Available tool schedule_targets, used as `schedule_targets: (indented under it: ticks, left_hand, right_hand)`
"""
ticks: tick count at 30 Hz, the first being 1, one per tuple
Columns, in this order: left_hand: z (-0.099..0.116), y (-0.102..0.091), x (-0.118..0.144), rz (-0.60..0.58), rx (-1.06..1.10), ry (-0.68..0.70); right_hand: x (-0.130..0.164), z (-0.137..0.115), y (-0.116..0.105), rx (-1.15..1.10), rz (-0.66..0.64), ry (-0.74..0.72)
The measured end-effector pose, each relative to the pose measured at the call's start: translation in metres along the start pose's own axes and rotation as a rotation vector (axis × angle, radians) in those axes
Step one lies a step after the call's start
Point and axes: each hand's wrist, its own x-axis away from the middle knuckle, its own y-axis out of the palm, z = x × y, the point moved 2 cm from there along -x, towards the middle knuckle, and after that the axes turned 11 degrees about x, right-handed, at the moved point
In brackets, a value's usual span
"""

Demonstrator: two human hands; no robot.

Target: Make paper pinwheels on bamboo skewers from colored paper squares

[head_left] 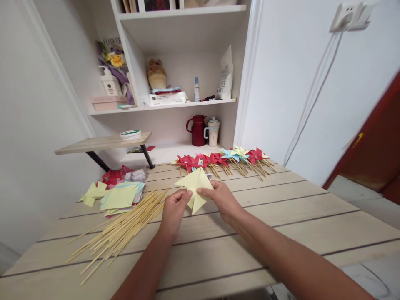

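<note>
A pale yellow paper square (197,180), partly cut and folded toward its middle, is held up above the table. My left hand (175,210) pinches its lower left part between thumb and fingers. On the right side, my right hand (221,198) grips the same paper, its thumb pressed near the centre. Left of my hands lies a spread bundle of thin wooden sticks (134,225). Beyond it sits a stack of coloured paper squares (120,196), yellow on top, with a folded yellow pinwheel head (93,193) alongside.
Finished pinwheels (215,159) on sticks, red, blue and yellow, line the table's back edge. A clear tub (136,174) stands beside red paper pieces (115,177). A small raised stand (103,143) is at the back left. Behind are a red jug (198,131) and a cup (213,133).
</note>
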Motion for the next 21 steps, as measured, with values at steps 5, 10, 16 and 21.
schedule_targets:
  ticks: [5,10,16,21]
  left_hand:
    - [-0.001,0.006,0.002,-0.004,0.115,-0.056]
    - [-0.003,0.004,0.003,0.055,0.081,-0.070]
    - [-0.006,0.001,0.002,0.077,0.140,-0.083]
    - [-0.004,-0.004,0.000,0.168,0.200,-0.085]
  right_hand:
    - [0.002,-0.001,0.002,-0.058,0.000,0.018]
    - [0.003,0.006,0.004,-0.061,-0.028,0.025]
    - [0.003,0.009,0.005,-0.039,-0.074,0.044]
    - [0.003,0.002,0.001,0.018,-0.017,0.006]
